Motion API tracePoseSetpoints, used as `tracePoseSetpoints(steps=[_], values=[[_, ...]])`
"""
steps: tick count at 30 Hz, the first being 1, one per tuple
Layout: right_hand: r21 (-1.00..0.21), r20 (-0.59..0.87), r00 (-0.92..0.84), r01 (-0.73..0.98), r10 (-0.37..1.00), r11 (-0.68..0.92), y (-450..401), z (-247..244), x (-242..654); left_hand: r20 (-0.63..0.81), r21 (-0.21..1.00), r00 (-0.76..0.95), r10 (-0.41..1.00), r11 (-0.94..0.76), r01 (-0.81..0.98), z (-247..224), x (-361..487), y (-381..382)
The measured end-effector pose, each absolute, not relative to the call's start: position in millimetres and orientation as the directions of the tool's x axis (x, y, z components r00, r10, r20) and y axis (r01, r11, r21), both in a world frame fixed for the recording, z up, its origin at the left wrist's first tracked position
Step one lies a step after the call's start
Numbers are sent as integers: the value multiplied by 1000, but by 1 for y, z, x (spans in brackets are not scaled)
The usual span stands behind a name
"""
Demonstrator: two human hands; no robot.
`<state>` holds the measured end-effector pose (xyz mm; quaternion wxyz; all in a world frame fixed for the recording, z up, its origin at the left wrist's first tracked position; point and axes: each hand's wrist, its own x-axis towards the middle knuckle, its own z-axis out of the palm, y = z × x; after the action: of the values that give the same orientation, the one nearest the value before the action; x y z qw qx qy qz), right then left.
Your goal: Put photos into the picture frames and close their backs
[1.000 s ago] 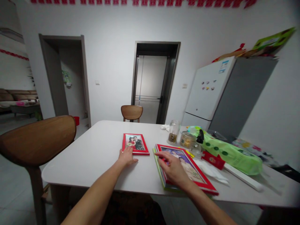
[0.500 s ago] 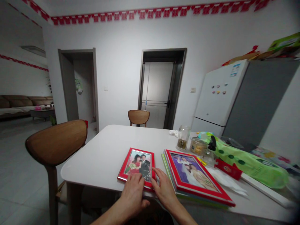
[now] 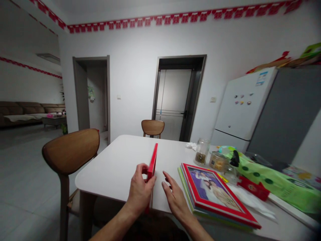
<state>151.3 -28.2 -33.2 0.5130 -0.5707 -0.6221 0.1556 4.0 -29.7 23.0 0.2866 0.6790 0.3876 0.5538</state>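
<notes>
A small red picture frame (image 3: 152, 160) stands on its edge over the white table (image 3: 117, 167), seen nearly edge-on, so its picture is hidden. My left hand (image 3: 141, 187) grips its near part, thumb on the right face and fingers on the left. Just right of it, my right hand (image 3: 174, 194) is held with fingers apart, touching nothing. A larger red frame (image 3: 187, 180) with a couple's photo on purple lies face up on several stacked frames with green edges, right of my right hand.
Beyond the stack are a glass jar (image 3: 202, 150), a round container (image 3: 218, 162), a green package (image 3: 276, 182), a red box (image 3: 253, 188) and white tissue (image 3: 250, 201). Wooden chairs stand at the left (image 3: 72, 150) and far side (image 3: 152, 127).
The small frame was lying face up under both hands; now it is tipped up on edge in my left hand. My right hand has come off it. The view has shifted slightly.
</notes>
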Motion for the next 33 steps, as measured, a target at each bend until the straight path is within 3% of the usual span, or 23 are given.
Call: tracePoseSetpoints(steps=[5, 12, 21, 28, 33], values=[[-702, 463, 25, 620, 886, 350, -24, -41, 124, 456, 890, 25, 889, -456, 1, 2, -24, -28], [-517, 380, -38, 820, 924, 246, -31, -53, 120, 253, 964, 37, 967, -256, 72, -54, -59, -35], [-421, 298, -132, 871, 945, 254, -32, -56, 123, 231, 936, 178, 957, -268, 227, -68, -65, -51], [-390, 247, -180, 881, 952, 268, -34, -49, 124, 296, 704, 237, 925, -379, 601, -76, -74, -52], [-443, 177, -344, 809, 922, 387, -34, -32, 120, 359, 577, 324, 875, -481, 661, -66, -72, -51]])
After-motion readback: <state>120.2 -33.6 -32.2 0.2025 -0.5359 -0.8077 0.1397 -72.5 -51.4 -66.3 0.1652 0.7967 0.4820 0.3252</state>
